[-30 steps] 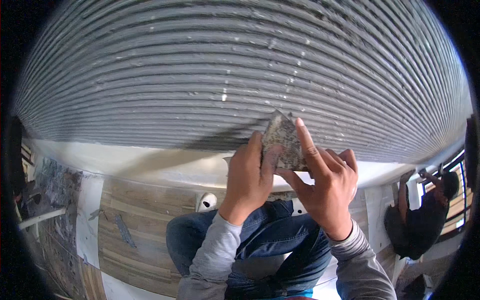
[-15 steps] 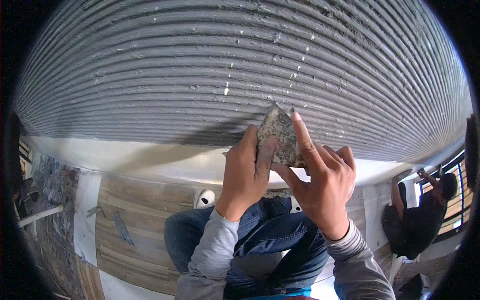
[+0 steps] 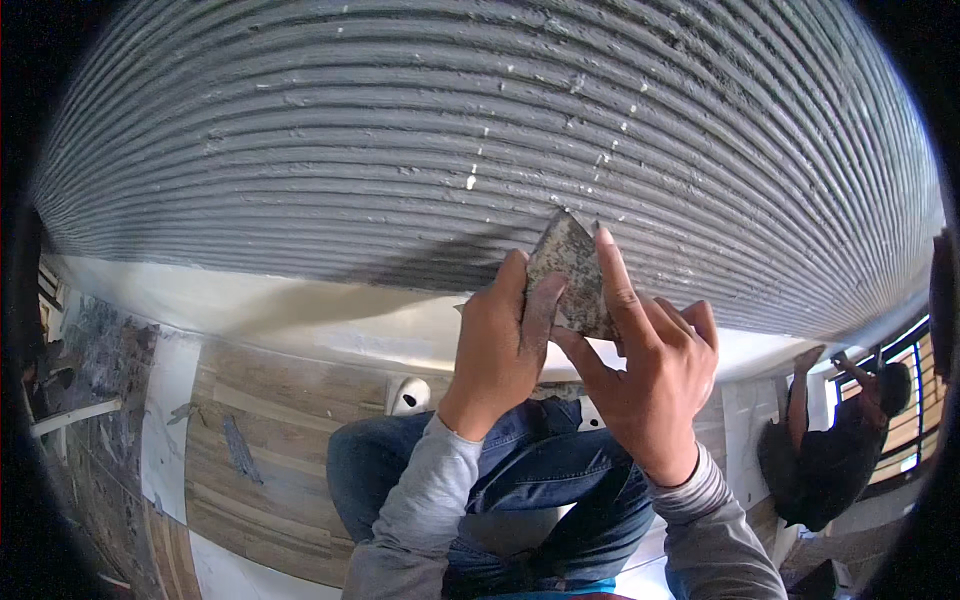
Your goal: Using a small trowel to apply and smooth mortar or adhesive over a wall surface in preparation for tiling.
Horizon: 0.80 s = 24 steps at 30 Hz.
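Note:
My left hand (image 3: 495, 345) grips a flat, stained metal scraper blade (image 3: 578, 270), its thumb pressed on the near face. One corner of the blade points up at the grey ribbed wall (image 3: 330, 150). My right hand (image 3: 650, 375) is beside the blade, the index finger stretched out along its right edge with a small dark grey bit at the tip. The right thumb is close to the blade's lower edge; the other fingers are loosely bent. Whitish specks run in two rough lines on the ribs above.
Below the ribs runs a smooth cream band (image 3: 270, 310). Wood-look floor tiles (image 3: 270, 440) carry a grey smear. My legs in jeans (image 3: 390, 465) are folded beneath my hands. At the right, another person in dark clothes (image 3: 815, 465) works near a window.
Both hands and the scraper blade have shifted slightly to the right in the picture, along with the wall marks. The grip looks the same.

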Tool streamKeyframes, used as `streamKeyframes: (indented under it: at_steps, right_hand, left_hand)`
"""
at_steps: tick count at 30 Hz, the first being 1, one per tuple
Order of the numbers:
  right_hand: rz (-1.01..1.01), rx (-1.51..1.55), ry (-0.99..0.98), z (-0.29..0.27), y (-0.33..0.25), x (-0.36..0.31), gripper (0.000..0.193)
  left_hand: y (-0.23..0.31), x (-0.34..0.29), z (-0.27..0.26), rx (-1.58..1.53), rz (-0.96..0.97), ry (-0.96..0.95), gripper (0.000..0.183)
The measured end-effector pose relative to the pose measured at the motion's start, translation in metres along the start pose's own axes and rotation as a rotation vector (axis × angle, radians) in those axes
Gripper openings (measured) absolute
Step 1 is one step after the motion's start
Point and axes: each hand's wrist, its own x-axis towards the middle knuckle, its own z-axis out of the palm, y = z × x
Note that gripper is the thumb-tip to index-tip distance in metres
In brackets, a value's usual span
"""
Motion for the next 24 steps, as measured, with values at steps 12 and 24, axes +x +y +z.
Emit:
streamKeyframes:
  at_steps: [12, 24]
  right_hand:
    - [-0.027, 0.051, 0.046, 0.005, -0.002, 0.003, 0.089]
    - [0.069, 0.035, -0.002, 0.000, -0.005, -0.001, 0.090]
  left_hand:
    - [-0.004, 0.002, -0.008, 0.018, 0.082, 0.046, 0.027]
    - [-0.001, 0.002, -0.001, 0.112, 0.064, -0.009, 0.026]
